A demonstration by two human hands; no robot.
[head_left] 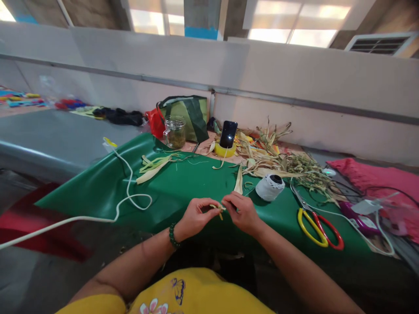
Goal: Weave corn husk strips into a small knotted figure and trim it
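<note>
My left hand (200, 214), with a green bead bracelet on its wrist, pinches a small piece of pale dried husk (217, 208) just over the front edge of the green sheet (183, 183). Close against it, my right hand (241, 210) is closed at the other side of the same piece, its fingertips meeting there. A longer strip of dried corn husk (239, 179) lies just beyond the right hand. To its right stands a spool of white thread (269, 187). Yellow and red-handled scissors (314, 220) rest farther right.
A heap of dried husks (262, 152) lies at the back. A phone (228, 134) leans on a yellow tape roll (225, 150). A glass mug (175, 132) stands by a green bag (193, 115). More husks (156, 167) and a white cord (129, 187) lie left.
</note>
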